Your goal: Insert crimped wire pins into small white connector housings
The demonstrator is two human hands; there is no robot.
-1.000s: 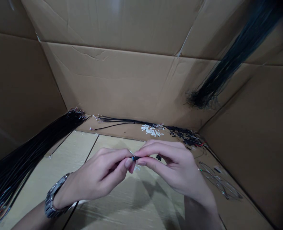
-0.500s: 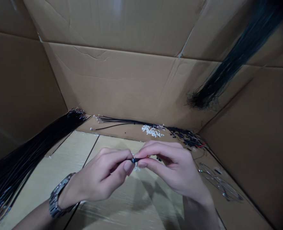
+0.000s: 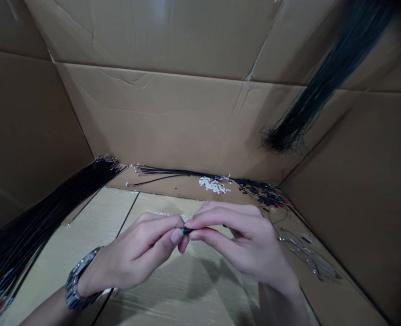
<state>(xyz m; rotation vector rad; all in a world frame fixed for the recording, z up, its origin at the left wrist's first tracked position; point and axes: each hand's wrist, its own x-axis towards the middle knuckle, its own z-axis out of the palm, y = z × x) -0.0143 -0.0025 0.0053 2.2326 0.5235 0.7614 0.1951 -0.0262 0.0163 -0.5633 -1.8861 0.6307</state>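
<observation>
A short dark stretch of black cable (image 3: 187,231), with a bluish spot at its left end, shows between my fingertips. My left hand (image 3: 139,246), with a metal watch on its wrist, pinches the cable between thumb and forefinger. From the other side my right hand (image 3: 237,233) pinches its right part, thumb below and forefinger above. The fingertips of both hands almost meet, and the cable's far end is hidden inside my right hand. Behind the fingers, small whitish pieces on the table are partly covered.
Cardboard walls (image 3: 173,117) enclose the table (image 3: 183,294). A thick black cable bundle (image 3: 60,199) lies left; thinner cables (image 3: 180,172) run along the back beside white connectors (image 3: 214,184) and black pieces (image 3: 264,192). Eyeglasses (image 3: 309,256) rest right, below a hanging dark wire bundle (image 3: 326,86).
My right fingertips have slid left along the cable, closer to my left hand. The orange wire ends that stuck out before are now covered. The view has shifted slightly.
</observation>
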